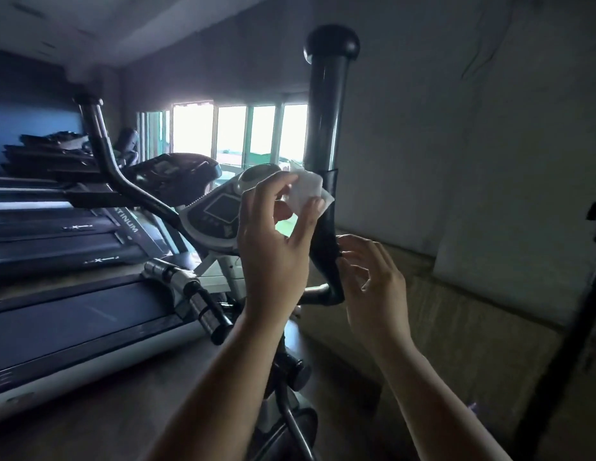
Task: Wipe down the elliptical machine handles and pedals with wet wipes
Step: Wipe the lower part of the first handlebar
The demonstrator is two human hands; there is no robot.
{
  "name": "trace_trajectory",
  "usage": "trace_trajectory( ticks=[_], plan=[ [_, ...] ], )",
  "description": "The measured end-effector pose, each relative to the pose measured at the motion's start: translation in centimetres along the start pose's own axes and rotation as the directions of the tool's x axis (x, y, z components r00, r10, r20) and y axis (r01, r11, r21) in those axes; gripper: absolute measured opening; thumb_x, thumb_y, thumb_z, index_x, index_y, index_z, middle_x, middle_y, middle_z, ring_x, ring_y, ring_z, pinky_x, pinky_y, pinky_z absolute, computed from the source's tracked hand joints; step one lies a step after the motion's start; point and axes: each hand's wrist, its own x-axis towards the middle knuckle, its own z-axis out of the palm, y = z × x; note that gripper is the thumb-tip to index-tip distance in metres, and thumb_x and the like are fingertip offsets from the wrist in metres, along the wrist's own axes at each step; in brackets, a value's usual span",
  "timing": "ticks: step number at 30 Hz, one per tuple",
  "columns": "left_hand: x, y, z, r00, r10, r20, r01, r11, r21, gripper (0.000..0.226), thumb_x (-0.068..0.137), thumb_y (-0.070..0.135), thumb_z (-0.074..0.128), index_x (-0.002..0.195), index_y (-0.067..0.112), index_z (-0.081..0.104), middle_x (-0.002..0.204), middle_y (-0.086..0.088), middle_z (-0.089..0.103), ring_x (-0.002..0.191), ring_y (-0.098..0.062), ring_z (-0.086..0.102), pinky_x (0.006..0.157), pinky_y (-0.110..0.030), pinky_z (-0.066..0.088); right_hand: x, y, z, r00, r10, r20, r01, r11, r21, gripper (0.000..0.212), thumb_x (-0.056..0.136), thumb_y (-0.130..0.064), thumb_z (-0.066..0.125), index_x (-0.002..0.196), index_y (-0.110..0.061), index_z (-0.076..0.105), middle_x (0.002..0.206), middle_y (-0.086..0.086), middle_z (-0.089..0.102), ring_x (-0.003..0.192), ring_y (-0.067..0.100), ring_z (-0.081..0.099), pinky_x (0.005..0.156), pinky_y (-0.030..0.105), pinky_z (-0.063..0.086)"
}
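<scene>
A treadmill fills the left of the frame. Just right of centre, the elliptical's tall black handle rises to a round knob, with the console to its left. At centre, the left hand pinches a white wet wipe between thumb and fingers against the handle. Lower right of it, the right hand is loosely spread, its fingertips at the handle's bend.
</scene>
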Motion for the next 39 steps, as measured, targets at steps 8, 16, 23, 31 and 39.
trace_trajectory(
  ticks=[8, 16, 23, 31, 39],
  plan=[
    [-3.8, -0.7, -0.2, 0.995, -0.097, -0.016, 0.099, 0.990, 0.104, 0.029, 0.090, 0.039, 0.071, 0.116, 0.028, 0.063, 0.110, 0.006, 0.063, 0.104, -0.002, 0.058, 0.086, -0.018, 0.048, -0.2, -0.3, -0.1, 1.000, 0.021, 0.022, -0.021, 1.000, 0.004, 0.030, 0.093, -0.007, 0.067, 0.120, -0.019, 0.067, 0.117, -0.004, 0.066, 0.099, 0.002, 0.067, 0.083, 0.018, 0.057],
    [0.4, -0.6, -0.5, 0.999, -0.014, 0.034, 0.015, 0.999, -0.048, 0.028, 0.090, 0.035, 0.074, 0.112, 0.020, 0.065, 0.107, 0.008, 0.065, 0.095, -0.013, 0.063, 0.084, -0.038, 0.056, -0.7, -0.7, 0.8, 0.998, 0.041, -0.043, -0.041, 0.999, 0.008, 0.038, 0.090, -0.003, 0.069, 0.114, -0.032, 0.064, 0.111, -0.014, 0.064, 0.098, -0.009, 0.064, 0.082, 0.008, 0.050],
    [1.6, -3.2, -1.5, 0.976, -0.010, 0.218, 0.063, 0.969, -0.239, 0.033, 0.089, 0.033, 0.074, 0.115, 0.015, 0.064, 0.105, 0.006, 0.067, 0.093, -0.010, 0.066, 0.084, -0.035, 0.058, -1.4, -0.3, 2.2, 0.984, 0.070, -0.165, -0.067, 0.998, 0.019, 0.031, 0.090, -0.002, 0.069, 0.119, -0.014, 0.069, 0.113, -0.002, 0.068, 0.098, -0.006, 0.067, 0.083, 0.011, 0.052],
    [1.4, -7.1, -2.5, 0.913, 0.125, 0.388, 0.028, 0.931, -0.365, 0.036, 0.086, 0.035, 0.076, 0.117, 0.027, 0.059, 0.116, 0.002, 0.064, 0.106, -0.019, 0.068, 0.086, -0.044, 0.058, -2.1, -1.5, 2.9, 0.968, 0.088, -0.233, -0.090, 0.996, -0.001, 0.028, 0.093, -0.004, 0.068, 0.117, -0.018, 0.069, 0.114, -0.002, 0.071, 0.106, 0.014, 0.070, 0.087, 0.023, 0.057],
    [-0.6, -9.1, -2.4, 0.869, -0.002, 0.495, 0.204, 0.912, -0.355, 0.036, 0.081, 0.026, 0.081, 0.111, 0.034, 0.063, 0.111, 0.012, 0.067, 0.100, -0.009, 0.068, 0.084, -0.023, 0.055, -2.1, -3.6, 3.7, 0.945, 0.071, -0.319, -0.104, 0.991, -0.086, 0.020, 0.092, -0.010, 0.070, 0.110, -0.018, 0.071, 0.109, -0.004, 0.071, 0.102, 0.008, 0.070, 0.085, 0.020, 0.057]
  ],
)
